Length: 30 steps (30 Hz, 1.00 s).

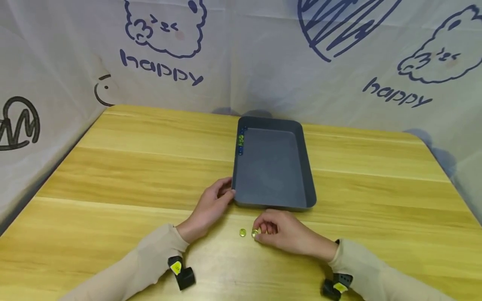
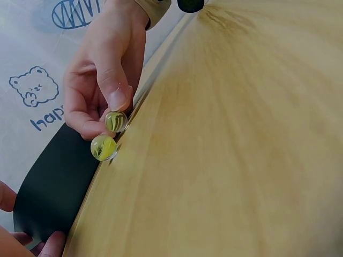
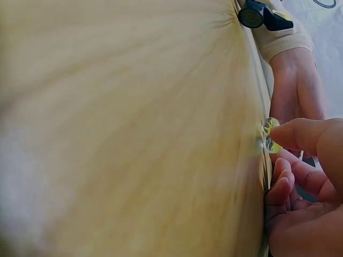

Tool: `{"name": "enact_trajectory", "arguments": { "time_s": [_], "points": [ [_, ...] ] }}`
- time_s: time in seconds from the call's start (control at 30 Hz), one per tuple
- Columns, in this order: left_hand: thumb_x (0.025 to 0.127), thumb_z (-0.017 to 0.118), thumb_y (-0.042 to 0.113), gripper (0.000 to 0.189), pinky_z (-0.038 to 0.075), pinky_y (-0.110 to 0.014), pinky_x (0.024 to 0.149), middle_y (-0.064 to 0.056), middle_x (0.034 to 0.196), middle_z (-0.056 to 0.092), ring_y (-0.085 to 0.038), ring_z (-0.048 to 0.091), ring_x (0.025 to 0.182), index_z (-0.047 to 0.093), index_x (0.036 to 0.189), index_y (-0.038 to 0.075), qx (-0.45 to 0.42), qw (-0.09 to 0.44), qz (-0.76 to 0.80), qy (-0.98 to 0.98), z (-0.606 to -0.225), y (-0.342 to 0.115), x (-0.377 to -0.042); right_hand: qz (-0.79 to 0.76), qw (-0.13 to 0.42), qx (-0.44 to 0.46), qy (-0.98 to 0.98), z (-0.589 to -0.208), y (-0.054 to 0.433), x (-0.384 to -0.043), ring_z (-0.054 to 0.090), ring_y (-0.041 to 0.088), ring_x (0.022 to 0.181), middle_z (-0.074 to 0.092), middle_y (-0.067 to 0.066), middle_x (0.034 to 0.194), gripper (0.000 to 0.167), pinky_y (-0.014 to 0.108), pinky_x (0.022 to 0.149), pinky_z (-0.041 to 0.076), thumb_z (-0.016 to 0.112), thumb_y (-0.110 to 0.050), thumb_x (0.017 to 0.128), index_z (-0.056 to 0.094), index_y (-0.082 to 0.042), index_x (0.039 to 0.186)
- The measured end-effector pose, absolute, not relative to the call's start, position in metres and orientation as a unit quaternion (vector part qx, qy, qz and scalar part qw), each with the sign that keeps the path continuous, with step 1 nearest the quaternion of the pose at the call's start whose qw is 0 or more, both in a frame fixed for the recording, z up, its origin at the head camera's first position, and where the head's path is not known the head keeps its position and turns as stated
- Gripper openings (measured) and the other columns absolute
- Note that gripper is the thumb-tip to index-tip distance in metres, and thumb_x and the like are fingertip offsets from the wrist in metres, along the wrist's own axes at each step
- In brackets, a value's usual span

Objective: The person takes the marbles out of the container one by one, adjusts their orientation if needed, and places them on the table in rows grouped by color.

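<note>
A grey rectangular tray (image 1: 271, 167) lies on the table, with a row of blue marbles (image 1: 240, 150) and yellow-green marbles (image 1: 241, 140) along its left wall. At the tray's near left corner, my left hand (image 1: 208, 209) holds the edge, fingers bent against it; the left wrist view shows fingertips (image 2: 52, 245) on the dark wall. My right hand (image 1: 284, 232), in front of the tray, pinches a clear marble with a yellow swirl (image 1: 255, 233) between thumb and index finger, at table level. Another yellow-swirled marble (image 1: 242, 232) sits just left of it on the wood.
The wooden table (image 1: 132, 175) extends to both sides of the tray. Behind it hangs a white cloth (image 1: 263, 62) with drawings and lettering. Each wrist wears a black strapped camera, the left camera (image 1: 184, 276) and the right camera (image 1: 335, 286).
</note>
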<state>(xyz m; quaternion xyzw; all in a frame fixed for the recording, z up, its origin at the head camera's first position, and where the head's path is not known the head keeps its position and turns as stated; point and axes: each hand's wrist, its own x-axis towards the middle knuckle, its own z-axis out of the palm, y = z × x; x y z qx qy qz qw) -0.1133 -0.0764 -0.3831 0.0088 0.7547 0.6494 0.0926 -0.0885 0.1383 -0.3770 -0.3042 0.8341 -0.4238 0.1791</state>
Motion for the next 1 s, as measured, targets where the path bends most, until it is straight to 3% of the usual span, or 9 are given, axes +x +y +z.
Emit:
{"name": "enact_trajectory", "arguments": {
  "time_s": [1.0],
  "points": [
    [0.098,0.051,0.007,0.044,0.043,-0.042,0.099,-0.02,0.13,0.055,-0.029,0.053,0.116,0.044,0.14,-0.005,0.008,0.089,0.647,0.757,-0.3855,-0.0769,-0.1136,-0.421,0.189,-0.293,0.838,-0.3762,0.139,-0.0887,0.047,0.004,0.066,0.053,-0.008,0.076,0.01,0.022,0.058,0.043,0.073,-0.012,0.086,0.069,-0.008,0.095]
  ]
}}
